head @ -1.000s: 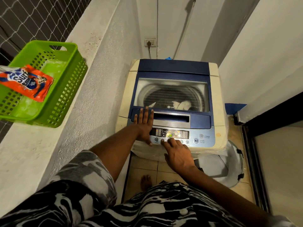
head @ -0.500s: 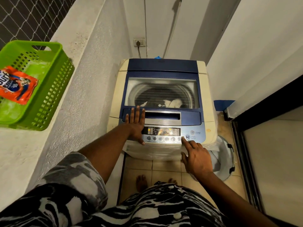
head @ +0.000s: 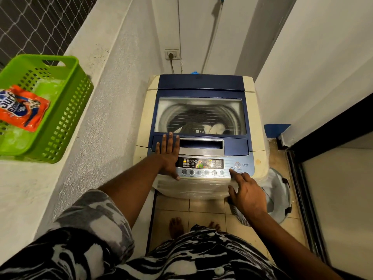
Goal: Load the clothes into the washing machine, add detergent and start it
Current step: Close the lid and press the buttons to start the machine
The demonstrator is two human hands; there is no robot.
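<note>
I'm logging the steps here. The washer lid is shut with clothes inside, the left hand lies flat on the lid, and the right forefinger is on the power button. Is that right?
Not quite. In the head view the right hand's forefinger is on the start/pause button, not the power button just above it. The lid is shut over the clothes, and the left hand lies flat.

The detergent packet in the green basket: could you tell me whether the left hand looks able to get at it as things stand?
Probably yes. The detergent packet lies uncovered in the open-topped green basket on the ledge to the person's left, and the left hand rests flat on the washing machine, holding nothing.
</note>
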